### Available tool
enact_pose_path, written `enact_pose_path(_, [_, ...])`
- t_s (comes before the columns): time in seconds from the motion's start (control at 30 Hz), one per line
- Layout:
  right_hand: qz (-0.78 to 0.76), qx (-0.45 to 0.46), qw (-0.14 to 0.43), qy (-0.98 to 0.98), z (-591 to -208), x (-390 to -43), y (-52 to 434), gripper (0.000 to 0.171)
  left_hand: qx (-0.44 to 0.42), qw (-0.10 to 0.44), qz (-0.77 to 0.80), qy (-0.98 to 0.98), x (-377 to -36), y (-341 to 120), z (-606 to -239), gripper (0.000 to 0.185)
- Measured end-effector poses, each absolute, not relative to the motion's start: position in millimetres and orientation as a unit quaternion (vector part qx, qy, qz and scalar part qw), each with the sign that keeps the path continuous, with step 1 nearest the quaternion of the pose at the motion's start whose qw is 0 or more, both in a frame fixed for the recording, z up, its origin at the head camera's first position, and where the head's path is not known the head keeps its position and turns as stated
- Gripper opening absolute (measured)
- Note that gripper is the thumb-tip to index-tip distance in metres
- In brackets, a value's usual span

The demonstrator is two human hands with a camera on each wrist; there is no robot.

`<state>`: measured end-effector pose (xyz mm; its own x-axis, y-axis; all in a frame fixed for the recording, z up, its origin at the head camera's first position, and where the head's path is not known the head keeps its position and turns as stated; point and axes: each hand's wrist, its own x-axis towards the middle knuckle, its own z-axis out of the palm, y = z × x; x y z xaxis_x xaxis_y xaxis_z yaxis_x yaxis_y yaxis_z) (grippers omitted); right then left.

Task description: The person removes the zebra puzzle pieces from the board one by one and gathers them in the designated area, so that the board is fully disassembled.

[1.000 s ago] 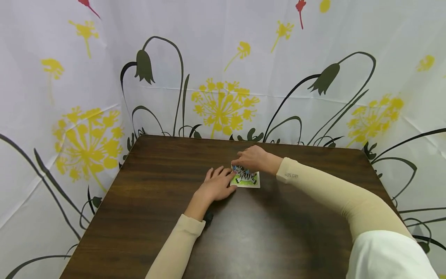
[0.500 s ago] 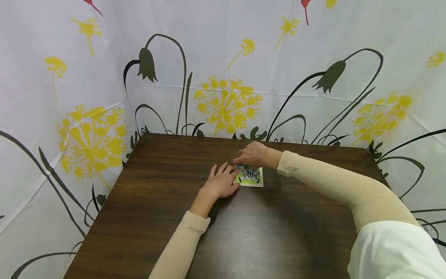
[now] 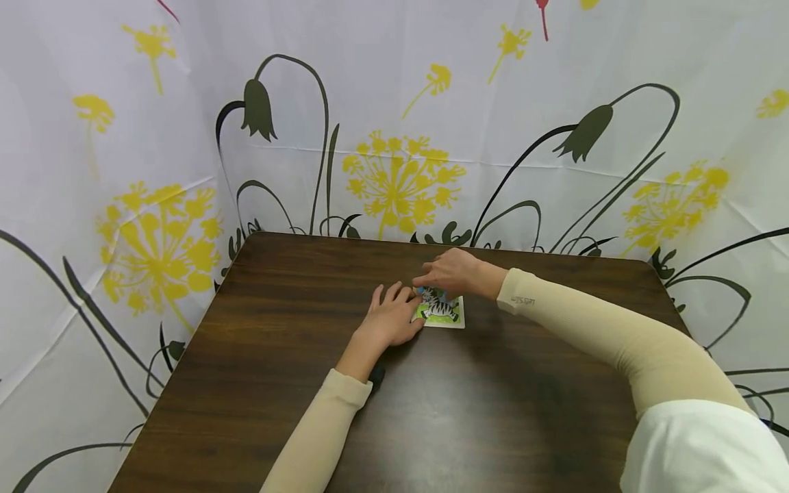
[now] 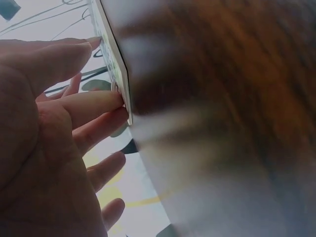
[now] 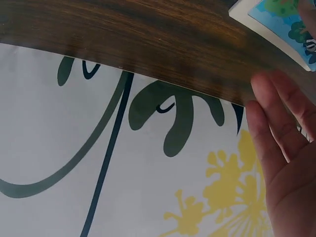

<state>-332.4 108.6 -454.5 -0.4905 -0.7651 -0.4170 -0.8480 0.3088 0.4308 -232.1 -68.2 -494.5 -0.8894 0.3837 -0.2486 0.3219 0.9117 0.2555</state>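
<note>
A small, thin picture board (image 3: 442, 313) with a zebra on green and blue lies flat on the table. Its pale edge faces the left wrist view, where fingertips of my left hand (image 4: 44, 128) touch it. In the head view the left hand (image 3: 388, 322) lies at the board's left side with fingers spread. My right hand (image 3: 456, 272) reaches over the far edge, its index finger at the upper left corner and its thumb side hidden. In the right wrist view, the other fingers of this hand (image 5: 291, 138) extend loosely beside the blue part of the picture.
The dark wooden table (image 3: 271, 342) has its far edge a little beyond the board. A white curtain (image 3: 407, 68) printed with flowers hangs behind it. A small black object (image 3: 377, 378) shows under the left wrist.
The head view has shifted slightly. Both hands stay at the board with hardly any movement, and the board keeps its place under them.
</note>
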Motion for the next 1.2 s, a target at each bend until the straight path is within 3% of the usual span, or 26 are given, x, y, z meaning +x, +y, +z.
enact_pose_path(0.23, [0.254,-0.482,0.066,0.836,-454,-333,112,0.065,0.18,0.142,0.093,0.969,-233,-65,-496,0.059])
enact_pose_path(0.6, [-0.014,-0.362,0.192,0.912,-475,-341,118,0.054,0.174,0.132,0.096,0.971,-232,-63,-496,0.058])
enact_pose_path(0.83, [-0.119,-0.346,0.209,0.907,-488,-345,125,0.046,0.169,0.152,0.081,0.971,-229,-60,-497,0.064])
enact_pose_path(1.2, [-0.154,-0.328,0.198,0.911,-496,-342,128,0.041,0.166,0.145,0.073,0.973,-228,-58,-497,0.064])
